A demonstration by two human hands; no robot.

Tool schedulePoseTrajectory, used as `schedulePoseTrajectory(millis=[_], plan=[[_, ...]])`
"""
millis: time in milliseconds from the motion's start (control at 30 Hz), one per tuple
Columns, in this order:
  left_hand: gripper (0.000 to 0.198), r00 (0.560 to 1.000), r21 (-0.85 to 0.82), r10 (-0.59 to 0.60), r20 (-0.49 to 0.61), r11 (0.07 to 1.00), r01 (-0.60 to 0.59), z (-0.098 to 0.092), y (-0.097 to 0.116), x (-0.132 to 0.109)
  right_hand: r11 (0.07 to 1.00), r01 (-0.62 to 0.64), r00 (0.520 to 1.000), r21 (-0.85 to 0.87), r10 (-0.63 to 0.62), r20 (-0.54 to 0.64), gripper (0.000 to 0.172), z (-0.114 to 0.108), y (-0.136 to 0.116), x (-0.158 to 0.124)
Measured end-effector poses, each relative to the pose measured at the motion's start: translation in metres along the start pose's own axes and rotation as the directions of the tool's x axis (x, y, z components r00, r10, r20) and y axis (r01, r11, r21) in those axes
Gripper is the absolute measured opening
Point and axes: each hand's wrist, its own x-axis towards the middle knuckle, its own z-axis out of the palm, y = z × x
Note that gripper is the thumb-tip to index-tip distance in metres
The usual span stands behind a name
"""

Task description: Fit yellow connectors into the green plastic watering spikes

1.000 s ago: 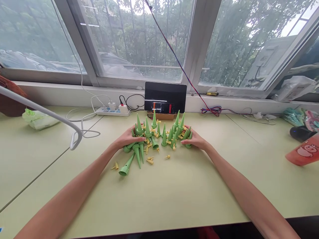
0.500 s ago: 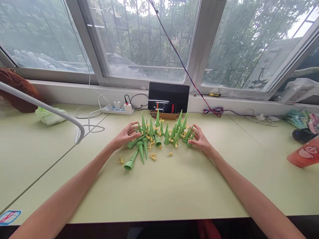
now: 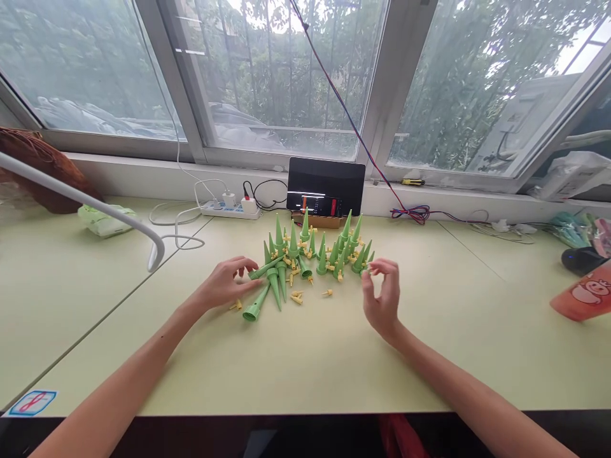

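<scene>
Grip of left hand (image 3: pixel 224 284), thumb and fingers parted and unclenched, at the left side of a crowd of green cones (image 3: pixel 275 286). Grip of right hand (image 3: pixel 382 298), thumb and curled forefinger close together, just beside the crowd's right side; impossible to tell whether around anything. Between both hands, midway along the worktop (image 3: pixel 305 369) and toward its far edge: most cones upright, tips up, several lying or leaning at front left, with small yellow nozzles (image 3: pixel 296 299) scattered among and before them. Farther out, at the worktop's far edge, a phone (image 3: pixel 324 205) with lit digits, too blurred to read surely, in front of a dark tablet (image 3: pixel 327 178). Left of that, a white power strip (image 3: pixel 233 214). At the near left corner, a sticker (image 3: pixel 33 402) with a red 8-like figure inside a blue outline. On the right side of the worktop, a red cup (image 3: pixel 585 292) with a pale cartoon character.
</scene>
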Motion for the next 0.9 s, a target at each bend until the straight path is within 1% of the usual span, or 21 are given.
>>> schedulePoseTrajectory(millis=[67, 167, 233, 267, 300, 367, 467, 533, 600, 633, 667, 767, 900], plan=[[0.033, 1.000, 0.009, 0.007, 0.014, 1.000, -0.007, 0.003, 0.000, -0.001, 0.991, 0.117, 0.987, 0.058, -0.122, 0.101, 0.011, 0.011, -0.012, -0.003], [0.031, 1.000, -0.018, 0.006, 0.018, 1.000, -0.006, 0.005, 0.001, -0.004, 0.961, 0.211, 0.934, 0.178, -0.251, 0.252, 0.014, 0.029, -0.022, -0.005], [0.031, 1.000, -0.037, -0.001, 0.018, 0.999, 0.001, 0.006, 0.001, -0.006, 0.955, 0.225, 0.896, 0.193, -0.280, 0.345, 0.011, 0.041, -0.025, -0.006], [0.031, 1.000, -0.043, -0.004, 0.019, 0.999, 0.005, 0.007, 0.001, -0.007, 0.959, 0.225, 0.880, 0.170, -0.275, 0.388, 0.009, 0.047, -0.025, -0.006], [0.032, 1.000, -0.047, -0.005, 0.018, 0.999, 0.006, 0.007, 0.001, -0.007, 0.968, 0.216, 0.862, 0.129, -0.251, 0.440, 0.008, 0.052, -0.025, -0.006], [0.032, 1.000, -0.046, 0.004, 0.011, 0.999, -0.003, 0.007, 0.001, -0.008, 0.982, 0.187, 0.826, 0.000, -0.157, 0.541, 0.010, 0.060, -0.026, -0.005], [0.031, 0.998, -0.013, 0.051, -0.038, 0.999, -0.052, 0.007, 0.003, -0.008, 0.959, 0.192, 0.754, -0.206, -0.010, 0.657, 0.014, 0.069, -0.028, -0.001], [0.028, 0.990, 0.030, 0.094, -0.109, 0.995, -0.091, 0.006, 0.006, -0.009, 0.930, 0.216, 0.702, -0.299, 0.064, 0.709, 0.015, 0.074, -0.030, 0.002], [0.023, 0.974, 0.069, 0.130, -0.188, 0.990, -0.119, 0.006, 0.011, -0.011, 0.906, 0.233, 0.667, -0.352, 0.115, 0.736, 0.014, 0.079, -0.031, 0.005], [0.021, 0.967, 0.082, 0.150, -0.205, 0.987, -0.136, 0.006, 0.013, -0.012, 0.898, 0.240, 0.654, -0.368, 0.131, 0.745, 0.014, 0.081, -0.030, 0.006], [0.020, 0.964, 0.091, 0.169, -0.203, 0.984, -0.153, 0.007, 0.015, -0.013, 0.891, 0.245, 0.642, -0.382, 0.146, 0.752, 0.012, 0.083, -0.030, 0.007], [0.021, 0.969, 0.110, 0.199, -0.147, 0.977, -0.184, 0.008, 0.020, -0.016, 0.865, 0.262, 0.610, -0.428, 0.195, 0.768, 0.008, 0.086, -0.028, 0.007], [0.027, 0.978, 0.130, 0.183, -0.101, 0.977, -0.169, 0.006, 0.019, -0.018, 0.842, 0.282, 0.592, -0.461, 0.225, 0.774, 0.009, 0.082, -0.029, 0.005]])
